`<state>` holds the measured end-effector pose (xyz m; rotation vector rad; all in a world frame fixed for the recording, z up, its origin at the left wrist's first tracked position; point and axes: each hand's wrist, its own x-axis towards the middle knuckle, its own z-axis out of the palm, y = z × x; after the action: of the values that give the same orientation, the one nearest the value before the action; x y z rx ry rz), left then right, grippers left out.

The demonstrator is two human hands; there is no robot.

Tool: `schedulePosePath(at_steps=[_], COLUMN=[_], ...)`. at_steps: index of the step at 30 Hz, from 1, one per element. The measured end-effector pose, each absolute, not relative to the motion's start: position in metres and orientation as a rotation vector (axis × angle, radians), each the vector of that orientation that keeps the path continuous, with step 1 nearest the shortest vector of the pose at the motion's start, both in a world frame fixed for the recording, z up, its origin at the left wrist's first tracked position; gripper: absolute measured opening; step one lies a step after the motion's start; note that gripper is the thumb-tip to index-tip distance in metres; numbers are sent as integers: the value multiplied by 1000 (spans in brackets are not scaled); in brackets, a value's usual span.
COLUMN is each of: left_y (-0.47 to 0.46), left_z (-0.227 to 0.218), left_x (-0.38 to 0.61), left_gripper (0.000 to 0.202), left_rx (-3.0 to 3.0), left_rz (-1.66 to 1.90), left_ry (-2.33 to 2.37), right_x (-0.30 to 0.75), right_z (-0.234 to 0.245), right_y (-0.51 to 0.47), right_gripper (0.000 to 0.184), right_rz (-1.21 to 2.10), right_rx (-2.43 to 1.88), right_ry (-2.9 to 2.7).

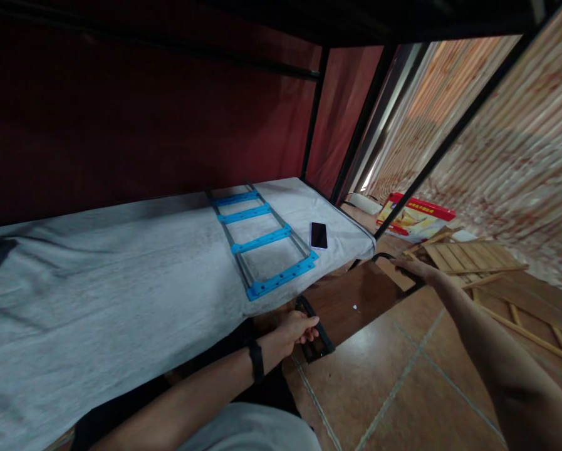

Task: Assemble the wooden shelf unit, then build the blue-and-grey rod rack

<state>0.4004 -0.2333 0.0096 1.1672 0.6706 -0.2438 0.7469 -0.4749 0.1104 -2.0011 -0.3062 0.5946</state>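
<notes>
A small brown-topped table (pixel 351 297) with black metal loops at both ends is held low beside the bed, above the tiled floor. Its near loop passes through the closed fingers of my left hand (pixel 302 327), which has a black band on the wrist. My right hand (pixel 415 269) is closed on the black metal bar at the far end; part of its grip is blurred. A small white speck (pixel 354 307) lies on the tabletop. Just left of the table, a blue and grey ladder-like rack (pixel 283 275) lies flat on the bed, with a dark-screened phone (pixel 319 235) beside it.
The bed (pixel 135 300) has a pale sheet and a black metal frame (pixel 312 119). At the right, a red and yellow box (pixel 415 216) stands by the curtain (pixel 506 138). Wooden slatted pieces (pixel 473 255) lie on the tiled floor (pixel 398 382).
</notes>
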Motion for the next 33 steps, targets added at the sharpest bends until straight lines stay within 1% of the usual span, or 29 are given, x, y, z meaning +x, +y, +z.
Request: schedulePosePath(at_steps=[4,6,10,14,23,33], left_y=[-228,-224,-223,-228,-223,-233], left_z=[-8,-15,-26,-34,-40,-39], left_x=[412,417,426,439,465,469], left_gripper=[39,39,37,38,30,28], left_rx=[1157,1151,1135,1114,1045,1056], left_rz=[-252,-249,-253,-255,-197,-178], left_ry=[738,761,798,815,831,858], right_x=[774,787,809,824,837,825], right_z=[64,43,5,-20,-40,-49], right_y=[-447,-437,-426,-428,-423,-424], right_gripper=[49,55,56,54,58,69], right_rz=[592,579,564,533,423,282], right_rx=[-2352,-2464,-2593,-2679,-2838,-2902], right_ry=[-301,-308,-316,-296,-225,-133])
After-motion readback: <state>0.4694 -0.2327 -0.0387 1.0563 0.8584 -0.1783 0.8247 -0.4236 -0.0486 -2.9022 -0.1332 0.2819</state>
